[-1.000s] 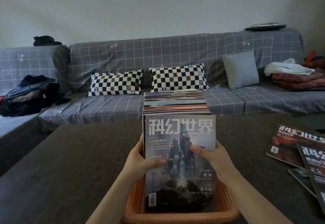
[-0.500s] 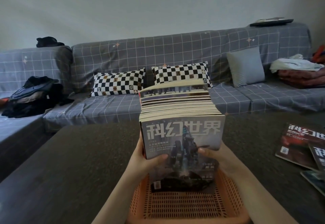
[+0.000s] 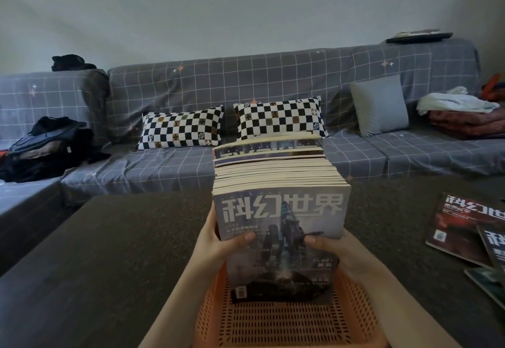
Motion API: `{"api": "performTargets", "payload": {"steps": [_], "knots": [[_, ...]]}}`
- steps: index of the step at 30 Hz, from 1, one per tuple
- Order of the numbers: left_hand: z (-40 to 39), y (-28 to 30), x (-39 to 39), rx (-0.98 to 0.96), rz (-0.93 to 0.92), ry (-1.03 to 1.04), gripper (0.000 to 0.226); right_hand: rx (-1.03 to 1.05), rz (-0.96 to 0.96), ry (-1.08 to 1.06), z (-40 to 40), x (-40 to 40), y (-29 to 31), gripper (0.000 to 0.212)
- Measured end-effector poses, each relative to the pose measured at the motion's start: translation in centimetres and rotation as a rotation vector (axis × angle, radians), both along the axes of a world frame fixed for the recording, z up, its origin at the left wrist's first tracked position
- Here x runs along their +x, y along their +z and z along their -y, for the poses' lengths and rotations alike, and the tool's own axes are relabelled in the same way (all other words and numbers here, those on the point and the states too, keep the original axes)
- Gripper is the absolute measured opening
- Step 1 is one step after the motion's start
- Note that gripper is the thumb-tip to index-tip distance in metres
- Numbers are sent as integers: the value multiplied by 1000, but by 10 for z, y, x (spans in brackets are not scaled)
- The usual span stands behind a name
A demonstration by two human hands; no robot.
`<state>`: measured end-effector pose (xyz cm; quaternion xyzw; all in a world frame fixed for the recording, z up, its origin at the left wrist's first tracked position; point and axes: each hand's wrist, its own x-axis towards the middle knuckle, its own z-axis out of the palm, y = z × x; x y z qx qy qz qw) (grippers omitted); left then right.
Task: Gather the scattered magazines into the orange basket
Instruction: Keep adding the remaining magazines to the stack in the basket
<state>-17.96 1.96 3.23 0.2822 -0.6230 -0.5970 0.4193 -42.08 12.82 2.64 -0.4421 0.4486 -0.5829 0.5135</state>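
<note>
**Ana:** Both hands are clamped on one thick stack of magazines (image 3: 278,211). The left hand (image 3: 218,241) is curled round its left side with the thumb across the front cover, and the right hand (image 3: 333,249) mirrors it on the right side.

**Ben:** Why pinch it from the sides like that?

**Ana:** My guess is that squeezing both sides keeps so many loose issues from fanning apart, and the thumbs on the front cover stop it peeling away.

**Ben:** Take me through the scene, biggest first.

**Ana:** A dark table (image 3: 109,265) fills the foreground. At its near edge, right below the hands, sits the orange basket (image 3: 273,325). The stack stands on end in the far part of it. Whether the bottom edges rest on the basket floor or hang just above it, I can't quite tell.

**Ben:** Which way does it point?

**Ana:** The front cover faces the person, title at the top. Each issue's long axis runs up and down. The row runs away toward the sofa (image 3: 246,87), and the far issues lean back.

**Ben:** Anything left out?

**Ana:** Yes. A few loose magazines (image 3: 464,227) lie flat near the table's right edge, well apart from the basket.
</note>
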Motion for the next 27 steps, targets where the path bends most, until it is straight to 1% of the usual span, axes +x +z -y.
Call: {"api": "performTargets", "payload": {"steps": [1,3,5,7,11,13,16,17,19,22,23,24,27], "knots": [[-1,-1,-1,-8,-16,23,95,-7,24,-11,0,-1,-1,87],[-4,-5,-1,-51,-27,42,84,-57,58,6,-1,-1,-2,76],[-7,-7,0,-71,-47,56,81,-91,76,25,-4,0,-1,66],[-9,-7,2,-62,-57,36,91,-107,86,23,-7,1,-1,63],[-12,-2,3,-58,-5,-56,113,-107,71,68,-13,0,3,55],[-12,0,5,-61,14,-67,119,-116,50,75,-16,-1,4,60],[-12,2,7,-48,27,-69,125,-110,72,40,-17,-3,1,91],[-11,2,8,-46,29,-70,126,-113,71,40,-17,-3,2,96],[-10,1,9,-42,35,-84,123,-132,42,68,-16,-2,5,93],[-10,2,9,-13,52,-125,120,-130,26,119,-15,1,9,77],[-10,2,9,-5,58,-135,119,-118,30,127,-15,1,9,75],[-10,2,9,1,62,-143,118,-98,27,127,-15,1,9,77],[-10,2,4,20,51,-140,115,-38,-4,61,-10,1,6,96]]}}
